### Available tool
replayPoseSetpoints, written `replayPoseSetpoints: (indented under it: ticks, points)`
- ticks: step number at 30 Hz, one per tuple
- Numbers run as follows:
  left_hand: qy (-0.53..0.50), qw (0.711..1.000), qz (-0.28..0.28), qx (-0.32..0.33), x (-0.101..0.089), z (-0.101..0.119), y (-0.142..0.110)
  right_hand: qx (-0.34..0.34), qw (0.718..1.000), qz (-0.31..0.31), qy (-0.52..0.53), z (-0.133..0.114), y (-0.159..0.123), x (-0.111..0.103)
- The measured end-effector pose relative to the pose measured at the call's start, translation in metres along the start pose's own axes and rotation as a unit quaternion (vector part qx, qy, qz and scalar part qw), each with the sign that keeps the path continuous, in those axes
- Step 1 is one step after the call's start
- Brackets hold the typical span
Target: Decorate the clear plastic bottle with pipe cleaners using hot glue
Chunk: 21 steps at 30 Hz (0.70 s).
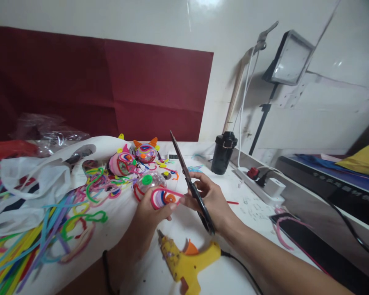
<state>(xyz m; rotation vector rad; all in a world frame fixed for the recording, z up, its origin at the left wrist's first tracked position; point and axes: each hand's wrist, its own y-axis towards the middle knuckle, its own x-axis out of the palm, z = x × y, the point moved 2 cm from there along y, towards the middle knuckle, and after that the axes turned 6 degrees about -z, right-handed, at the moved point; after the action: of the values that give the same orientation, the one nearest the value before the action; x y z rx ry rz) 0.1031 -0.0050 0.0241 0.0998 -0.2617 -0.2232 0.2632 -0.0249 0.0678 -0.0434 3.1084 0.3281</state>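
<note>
My left hand is closed on a coiled pipe cleaner piece, with pink, white, blue and orange rings. A pink strand runs from the coil to the fingertips of my right hand, which also grips a pair of scissors with the blades pointing up and away. Just behind my left hand lies a clear plastic bottle with a green cap, partly hidden. Nearer to me, below both hands, a yellow hot glue gun rests on the table with its nozzle toward the upper left.
Two decorated bottle figures stand at the back. Loose pipe cleaners and a white bag cover the left. A black bottle, power strip and dark phone-like slab are on the right.
</note>
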Motion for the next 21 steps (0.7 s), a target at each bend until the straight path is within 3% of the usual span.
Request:
replayPoseSetpoints:
  ticks: [4,10,16,18,21]
  points:
    - [0.006,0.999,-0.028,-0.039,-0.005,0.012,0.001,0.007,0.999,-0.033,-0.036,-0.001,0.004,-0.007]
    - [0.091,0.991,-0.090,-0.030,-0.009,0.022,0.000,0.015,0.990,-0.110,-0.086,0.001,0.005,-0.005]
    - [0.158,0.966,-0.204,-0.033,-0.011,0.015,0.005,0.001,0.983,-0.158,-0.098,0.002,0.004,0.004]
    - [0.163,0.968,-0.188,-0.038,-0.013,0.015,0.006,0.002,0.983,-0.159,-0.091,0.002,0.003,0.003]
    - [0.135,0.985,-0.104,-0.033,-0.017,0.020,0.007,-0.006,0.987,-0.136,-0.081,0.002,-0.001,-0.003]
